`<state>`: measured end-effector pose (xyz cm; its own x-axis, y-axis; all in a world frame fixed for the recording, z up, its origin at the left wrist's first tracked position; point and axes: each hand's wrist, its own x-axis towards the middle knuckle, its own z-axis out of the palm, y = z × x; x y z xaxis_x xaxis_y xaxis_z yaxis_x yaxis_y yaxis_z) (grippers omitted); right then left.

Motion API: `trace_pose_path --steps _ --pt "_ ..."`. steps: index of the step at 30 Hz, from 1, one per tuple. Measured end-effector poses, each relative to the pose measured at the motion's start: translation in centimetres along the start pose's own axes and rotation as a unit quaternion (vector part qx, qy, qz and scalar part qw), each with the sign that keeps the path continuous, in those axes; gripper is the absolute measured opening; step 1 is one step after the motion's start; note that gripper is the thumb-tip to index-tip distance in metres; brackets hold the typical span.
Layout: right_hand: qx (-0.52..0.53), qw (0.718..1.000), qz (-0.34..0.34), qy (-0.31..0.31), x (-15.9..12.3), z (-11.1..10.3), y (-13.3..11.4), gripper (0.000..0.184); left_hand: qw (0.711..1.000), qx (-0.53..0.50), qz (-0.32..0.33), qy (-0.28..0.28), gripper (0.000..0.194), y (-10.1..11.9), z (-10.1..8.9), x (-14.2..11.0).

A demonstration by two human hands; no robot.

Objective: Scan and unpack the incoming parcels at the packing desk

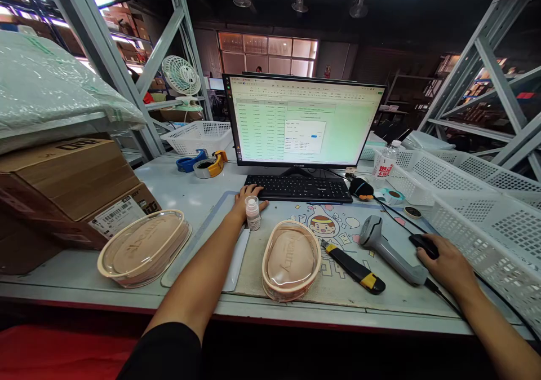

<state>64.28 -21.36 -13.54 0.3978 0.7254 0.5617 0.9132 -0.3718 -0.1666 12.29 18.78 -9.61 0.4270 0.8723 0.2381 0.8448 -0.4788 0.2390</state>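
My left hand (245, 198) rests at the left end of the black keyboard (302, 187), fingers spread over the keys. Just in front of it stands a small clear bottle with a cap (252, 213), partly covering the hand. My right hand (448, 261) is curled over a black computer mouse (424, 246) at the mat's right side. Between my arms lie an oval clear-topped pouch (291, 259), a black and yellow utility knife (354, 267) and a grey barcode scanner (391, 250). The monitor (304, 120) shows a spreadsheet with a small dialog box over it.
A second clear-topped pouch (146, 244) lies at left beside cardboard boxes (67, 182). Tape dispensers (209, 166) sit behind. White plastic baskets (486, 228) line the right side, near a drink bottle (385, 161). The scanner's cable crosses the table edge.
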Motion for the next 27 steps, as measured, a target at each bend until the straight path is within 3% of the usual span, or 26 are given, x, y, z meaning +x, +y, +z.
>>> trace_pose_path --steps 27 --pt "0.013 1.0 0.004 -0.015 -0.32 -0.09 0.19 0.051 0.999 0.004 0.031 0.035 0.064 0.25 -0.07 0.1"
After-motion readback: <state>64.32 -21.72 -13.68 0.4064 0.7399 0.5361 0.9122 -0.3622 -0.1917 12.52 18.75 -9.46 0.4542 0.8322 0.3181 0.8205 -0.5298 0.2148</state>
